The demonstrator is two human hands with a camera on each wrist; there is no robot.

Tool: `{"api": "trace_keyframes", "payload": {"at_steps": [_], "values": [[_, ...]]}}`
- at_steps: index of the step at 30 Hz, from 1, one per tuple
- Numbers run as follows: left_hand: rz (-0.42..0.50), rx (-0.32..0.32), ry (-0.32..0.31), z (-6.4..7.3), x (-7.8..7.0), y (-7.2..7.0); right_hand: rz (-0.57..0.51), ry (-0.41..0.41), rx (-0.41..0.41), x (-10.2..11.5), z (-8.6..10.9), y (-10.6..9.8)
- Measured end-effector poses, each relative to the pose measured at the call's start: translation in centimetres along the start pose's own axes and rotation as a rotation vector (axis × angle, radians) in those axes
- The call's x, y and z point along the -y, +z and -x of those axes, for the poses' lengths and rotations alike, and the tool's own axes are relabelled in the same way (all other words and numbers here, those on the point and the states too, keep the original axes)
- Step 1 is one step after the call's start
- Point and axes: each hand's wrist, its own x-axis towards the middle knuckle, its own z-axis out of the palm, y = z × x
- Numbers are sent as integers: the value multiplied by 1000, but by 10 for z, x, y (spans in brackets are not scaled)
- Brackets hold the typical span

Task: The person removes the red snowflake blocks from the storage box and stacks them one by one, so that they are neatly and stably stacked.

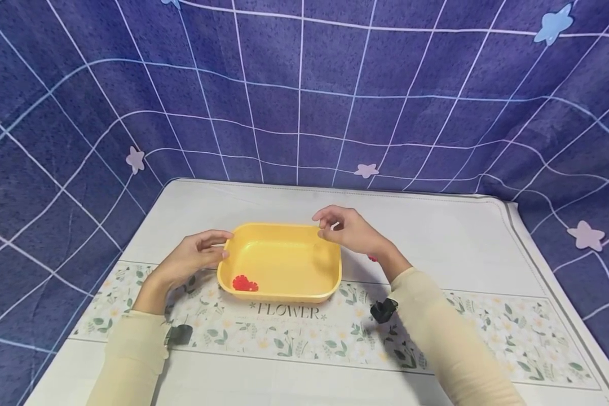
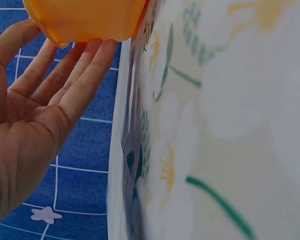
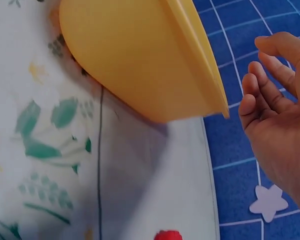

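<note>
Tray (image 1: 284,259) (yellow) touches L fingers (image 2: 90,72); R fingers (image 3: 267,92) nr it, apart.

tray (image 1: 284,259): yellow | pieces (image 1: 241,283): red | backdrop (image 1: 274,121): blue, pale grid, stars | tablecloth (image 1: 243,375): white, floral band

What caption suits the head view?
Left hand at a yellow tray containing red pieces; right hand near its far right corner.

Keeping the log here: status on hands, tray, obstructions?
Left hand touching yellow tray; right hand empty, near far corner. Red pieces inside. Loose red piece outside, rightward. No obstruction seen.
</note>
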Motion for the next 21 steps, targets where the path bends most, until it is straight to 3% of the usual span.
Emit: {"api": "trace_keyframes", "payload": {"at_steps": [13, 21], "values": [[20, 3, 7, 0, 2, -1, -29, -16, 114, 17, -19, 36], [5, 5, 12, 0, 2, -1, -37, -3, 171, 13, -29, 52]]}}
